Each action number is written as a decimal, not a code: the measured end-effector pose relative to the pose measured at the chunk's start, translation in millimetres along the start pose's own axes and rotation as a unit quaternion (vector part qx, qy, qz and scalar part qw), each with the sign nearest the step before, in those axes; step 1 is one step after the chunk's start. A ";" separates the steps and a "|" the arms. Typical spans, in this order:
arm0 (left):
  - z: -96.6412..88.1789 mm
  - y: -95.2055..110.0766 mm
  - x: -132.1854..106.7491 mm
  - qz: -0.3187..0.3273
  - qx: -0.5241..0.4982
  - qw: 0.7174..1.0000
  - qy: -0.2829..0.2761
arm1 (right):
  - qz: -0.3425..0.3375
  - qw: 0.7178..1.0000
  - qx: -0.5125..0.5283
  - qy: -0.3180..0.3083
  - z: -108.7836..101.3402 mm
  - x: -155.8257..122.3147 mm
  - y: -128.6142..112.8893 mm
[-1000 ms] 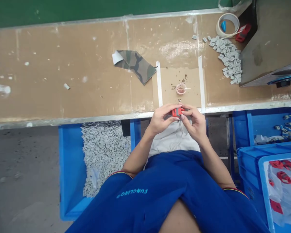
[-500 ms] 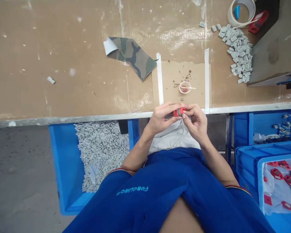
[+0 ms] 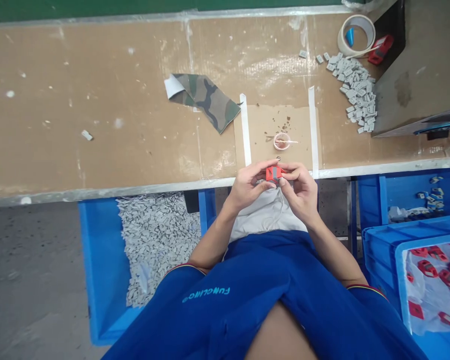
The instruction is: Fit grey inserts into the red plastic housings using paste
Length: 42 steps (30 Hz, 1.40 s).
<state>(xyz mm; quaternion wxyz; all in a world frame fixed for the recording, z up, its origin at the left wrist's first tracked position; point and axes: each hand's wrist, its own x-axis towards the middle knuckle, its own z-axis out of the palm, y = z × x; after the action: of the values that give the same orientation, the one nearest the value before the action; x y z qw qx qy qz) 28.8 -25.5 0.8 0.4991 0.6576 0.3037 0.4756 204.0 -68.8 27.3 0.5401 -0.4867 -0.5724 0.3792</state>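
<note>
Benchtop [image 3: 97, 100], red block [image 3: 274, 173] crosswise between fingers [image 3: 258, 172]

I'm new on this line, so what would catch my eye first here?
The small red piece pinched between the left hand and right hand at the bench edge stands out first. Then come the camouflage fabric strip on the bench and the heap of grey tags at its far right.

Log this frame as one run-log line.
left hand: holding red-and-grey part | right hand: pinching same part | nearby: small plastic cup on cardboard-topped bench
</note>
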 end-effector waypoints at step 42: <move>-9.6 4.2 4.8 0.052 0.053 0.997 -0.005 | -0.161 0.965 -0.198 -0.065 -14.8 12.4 -1.7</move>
<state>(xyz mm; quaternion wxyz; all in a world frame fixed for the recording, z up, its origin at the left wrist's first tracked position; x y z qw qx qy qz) 21.3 -19.1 6.7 0.4401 0.7005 0.2913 0.4804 219.1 -58.6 33.9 0.4483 -0.4594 -0.7410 0.1973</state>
